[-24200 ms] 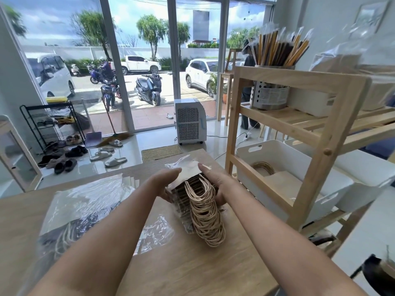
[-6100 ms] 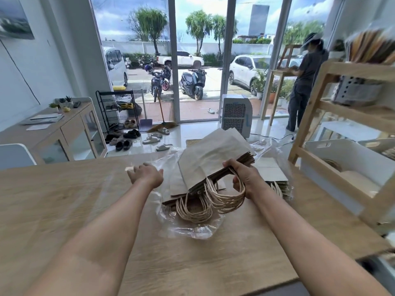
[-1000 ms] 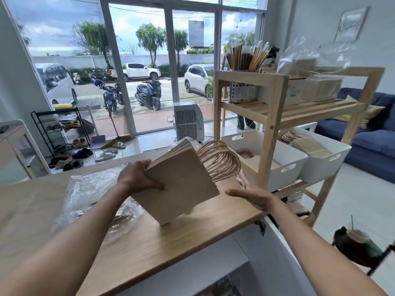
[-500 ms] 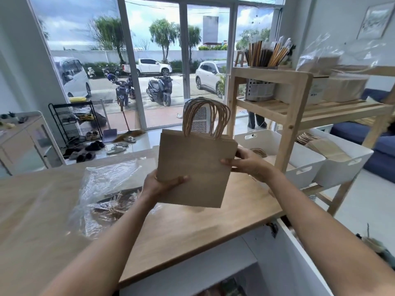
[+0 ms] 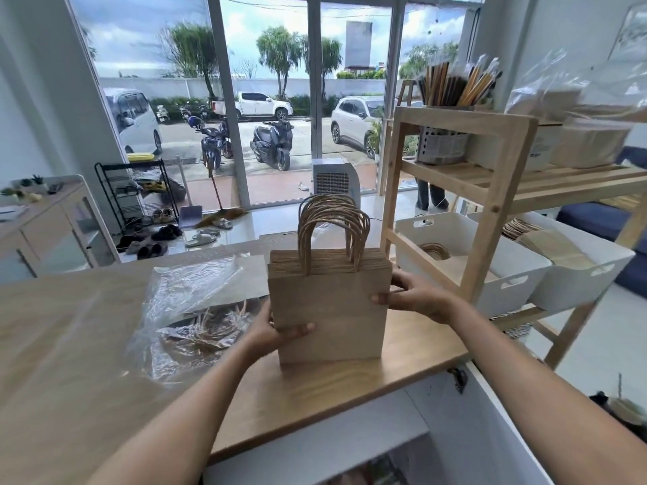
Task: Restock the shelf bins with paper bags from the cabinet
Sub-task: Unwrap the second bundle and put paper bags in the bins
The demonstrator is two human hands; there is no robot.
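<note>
A stack of brown paper bags [image 5: 329,309] stands upright on the wooden counter [image 5: 332,390], with its bottom edge resting on the wood and the bundle of twisted paper handles [image 5: 332,227] pointing up. The left hand [image 5: 276,332] grips the lower left edge of the stack: the thumb lies across the front face and the other fingers are hidden behind the bags. The right hand [image 5: 411,297] holds the right edge higher up, with the thumb on the front and the fingers curled around the back. To the left of the stack, a crumpled clear plastic wrap [image 5: 189,309] lies on the counter with more bag handles inside it. To the right of the stack stands the wooden shelf [image 5: 490,218], and its two white bins [image 5: 504,285] already contain some paper bags.
</note>
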